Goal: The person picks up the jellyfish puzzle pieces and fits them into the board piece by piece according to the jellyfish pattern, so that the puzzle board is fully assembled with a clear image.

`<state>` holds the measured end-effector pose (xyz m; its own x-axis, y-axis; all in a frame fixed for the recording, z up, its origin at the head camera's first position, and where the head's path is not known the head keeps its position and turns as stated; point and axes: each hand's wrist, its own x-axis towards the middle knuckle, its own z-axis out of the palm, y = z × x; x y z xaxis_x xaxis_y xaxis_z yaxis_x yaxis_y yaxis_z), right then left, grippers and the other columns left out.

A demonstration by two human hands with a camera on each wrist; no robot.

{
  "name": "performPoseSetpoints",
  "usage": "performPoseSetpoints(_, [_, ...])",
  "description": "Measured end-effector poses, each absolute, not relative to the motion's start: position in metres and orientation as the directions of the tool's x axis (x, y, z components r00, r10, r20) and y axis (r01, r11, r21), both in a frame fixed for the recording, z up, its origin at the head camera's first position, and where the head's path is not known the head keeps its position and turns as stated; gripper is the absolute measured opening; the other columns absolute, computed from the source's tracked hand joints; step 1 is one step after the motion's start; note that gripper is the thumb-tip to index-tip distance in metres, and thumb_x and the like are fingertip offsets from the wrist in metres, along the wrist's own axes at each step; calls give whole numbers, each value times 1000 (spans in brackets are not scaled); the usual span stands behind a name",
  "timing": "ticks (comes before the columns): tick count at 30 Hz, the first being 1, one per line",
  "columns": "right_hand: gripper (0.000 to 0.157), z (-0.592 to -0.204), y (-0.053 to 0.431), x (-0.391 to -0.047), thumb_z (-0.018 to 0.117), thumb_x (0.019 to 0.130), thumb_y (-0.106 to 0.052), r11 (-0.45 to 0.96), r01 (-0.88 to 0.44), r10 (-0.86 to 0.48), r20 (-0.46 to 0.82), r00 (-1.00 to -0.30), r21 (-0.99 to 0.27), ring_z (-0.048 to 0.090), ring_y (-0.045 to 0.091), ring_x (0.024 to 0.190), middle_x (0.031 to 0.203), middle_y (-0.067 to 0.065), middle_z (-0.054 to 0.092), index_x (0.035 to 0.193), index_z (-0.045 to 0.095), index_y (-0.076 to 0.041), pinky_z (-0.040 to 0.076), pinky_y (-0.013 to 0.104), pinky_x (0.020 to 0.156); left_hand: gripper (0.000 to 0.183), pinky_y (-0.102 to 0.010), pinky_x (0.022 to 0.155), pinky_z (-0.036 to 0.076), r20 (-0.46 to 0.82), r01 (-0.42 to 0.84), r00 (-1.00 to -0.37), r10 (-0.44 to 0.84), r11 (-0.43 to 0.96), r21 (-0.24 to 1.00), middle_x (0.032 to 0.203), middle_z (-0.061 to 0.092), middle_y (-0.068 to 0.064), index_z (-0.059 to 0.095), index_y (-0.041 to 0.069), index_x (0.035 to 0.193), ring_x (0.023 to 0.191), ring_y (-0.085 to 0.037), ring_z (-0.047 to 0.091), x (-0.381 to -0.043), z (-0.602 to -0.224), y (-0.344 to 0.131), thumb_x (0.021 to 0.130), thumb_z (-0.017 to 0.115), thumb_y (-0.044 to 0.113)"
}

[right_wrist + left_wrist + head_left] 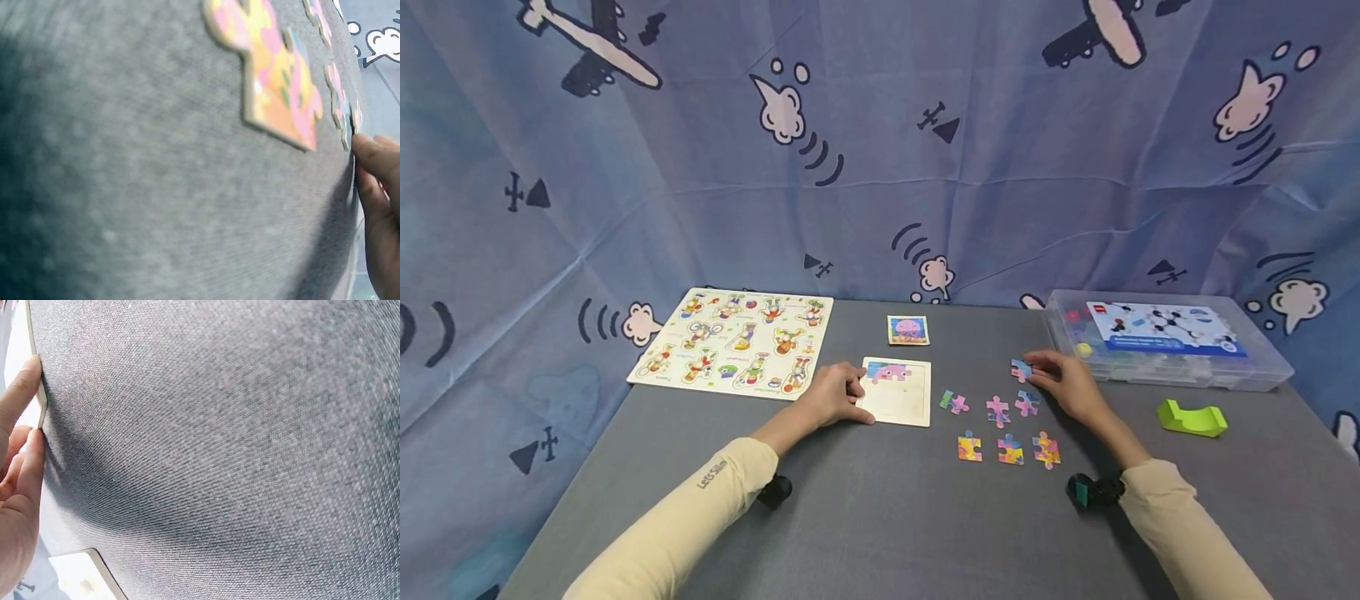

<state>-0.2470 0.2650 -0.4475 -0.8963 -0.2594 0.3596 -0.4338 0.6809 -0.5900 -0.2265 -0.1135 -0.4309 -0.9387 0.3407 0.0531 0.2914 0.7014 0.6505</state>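
Puzzle tray (895, 407), held at its left edge by the left hand (831, 395), lies toward the far edge of the table (895, 525), loose pieces (997, 411) to its right, where the right hand (1070, 387) pinches a blue piece (1018, 369) near the plastic box (1167, 337) at the far right corner.

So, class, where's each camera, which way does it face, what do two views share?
Head: worn there, facing forward and down at the puzzle tray; left grip, right grip and sleeves show.
Left wrist: worn there, facing the tabletop; left grip shows.
Right wrist: worn there, facing puzzle pieces; right grip shows.
Shared: head and right wrist show puzzle pieces.
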Motion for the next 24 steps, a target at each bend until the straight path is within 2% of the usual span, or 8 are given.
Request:
performPoseSetpoints(2, [25,-449,266,-247,70,81,8,659,-448,-271,364,-891,-605,64,30,88,98,24,68,106,65,10,46,8,73,34,-28,78,48,52,291,-939,340,704,648,120,63,-16,62,4,69,97,-19,60,-227,-431,-114,57,93,12])
performPoseSetpoints(4, [26,-451,268,-248,70,82,7,627,-460,-288,361,-887,-629,64,23,90,100,24,68,107,65,11,43,3,74,34,-27,77,48,50,288,-940,338,704,650,120,63,-16,62,4,69,91,-16,59,-227,-431,-113,57,93,12])
performPoseSetpoints(7, [28,-453,272,-248,68,84,8,579,-468,-307,354,-884,-667,62,13,92,104,26,66,111,63,11,42,3,76,35,-24,72,48,46,284,-940,338,701,654,120,63,-16,61,4,70,80,-12,54,-228,-432,-113,57,93,12])
performPoseSetpoints(11, [29,-456,276,-245,66,86,6,544,-462,-311,343,-886,-701,58,2,92,107,27,65,114,62,11,42,3,78,35,-21,68,48,44,292,-935,351,698,654,120,62,-16,62,4,71,76,-10,53,-228,-433,-112,58,93,13])
performPoseSetpoints(24, [29,-455,275,-246,66,88,2,526,-392,-276,284,-918,-755,56,-4,88,106,27,65,115,62,10,45,6,74,35,-25,71,46,50,309,-930,363,704,640,121,62,-18,62,4,71,82,-15,53,-229,-434,-114,58,93,14])
